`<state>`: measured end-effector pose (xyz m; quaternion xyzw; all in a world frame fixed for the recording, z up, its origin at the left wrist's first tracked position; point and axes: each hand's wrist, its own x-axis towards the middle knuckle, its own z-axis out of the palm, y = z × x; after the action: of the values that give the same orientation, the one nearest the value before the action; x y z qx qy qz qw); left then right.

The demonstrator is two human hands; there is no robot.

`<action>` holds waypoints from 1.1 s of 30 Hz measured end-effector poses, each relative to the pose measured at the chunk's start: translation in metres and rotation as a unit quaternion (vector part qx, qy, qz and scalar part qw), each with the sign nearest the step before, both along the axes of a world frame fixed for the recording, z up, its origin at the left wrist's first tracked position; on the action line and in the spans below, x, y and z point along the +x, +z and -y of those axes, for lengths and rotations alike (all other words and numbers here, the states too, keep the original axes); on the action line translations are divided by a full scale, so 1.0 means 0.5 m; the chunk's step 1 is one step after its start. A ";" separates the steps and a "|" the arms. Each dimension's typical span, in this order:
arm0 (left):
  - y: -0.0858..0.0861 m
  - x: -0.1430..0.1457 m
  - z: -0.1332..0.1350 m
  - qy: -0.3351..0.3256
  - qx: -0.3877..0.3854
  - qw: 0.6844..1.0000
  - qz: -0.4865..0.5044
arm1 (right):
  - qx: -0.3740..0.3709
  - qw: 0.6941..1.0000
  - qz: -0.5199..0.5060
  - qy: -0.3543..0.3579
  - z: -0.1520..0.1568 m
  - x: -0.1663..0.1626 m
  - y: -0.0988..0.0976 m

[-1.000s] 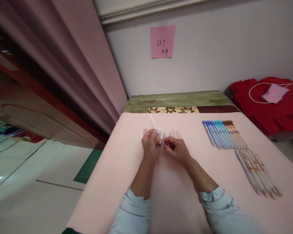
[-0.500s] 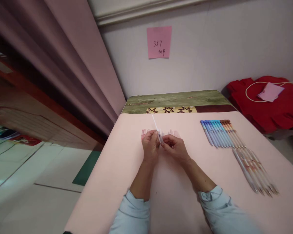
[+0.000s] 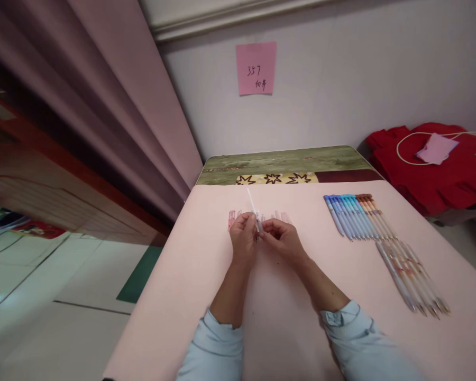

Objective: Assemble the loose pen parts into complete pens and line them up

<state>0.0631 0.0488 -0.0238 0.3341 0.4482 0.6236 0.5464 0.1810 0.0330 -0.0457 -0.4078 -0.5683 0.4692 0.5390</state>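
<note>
My left hand (image 3: pixel 244 236) is closed in a pinch on a thin white pen refill (image 3: pixel 250 199), which slants up and away from the fingers. Close beside it, the fingertips of my right hand (image 3: pixel 284 242) are closed on a short, clear pen part (image 3: pixel 259 226) at the refill's lower end. How the two pieces meet there is too small to make out. Behind my hands lie pink pen parts (image 3: pixel 231 219) and several pale translucent pieces (image 3: pixel 284 217), partly hidden by the fingers.
To the right, a row of pens with blue tops (image 3: pixel 343 218) and brown tops (image 3: pixel 376 214) lies on the pink tabletop cover (image 3: pixel 293 317). Nearer me are several pale pens (image 3: pixel 412 278). A red cloth (image 3: pixel 432 174) lies past the right edge, and a curtain (image 3: pixel 154 106) hangs left.
My right fingertips have shifted slightly left and closer to the left hand, and the clear pen part stands more upright. The whole view has moved a little.
</note>
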 end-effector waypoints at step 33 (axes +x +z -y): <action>-0.029 -0.137 -0.026 0.210 -0.005 0.938 -0.277 | -0.136 0.950 -0.226 -0.169 -0.021 0.033 0.018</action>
<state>-0.0054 0.0618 -0.0383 0.3892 0.6450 0.6044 0.2591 0.1973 0.0435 -0.0365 -0.4503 -0.2849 0.5243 0.6642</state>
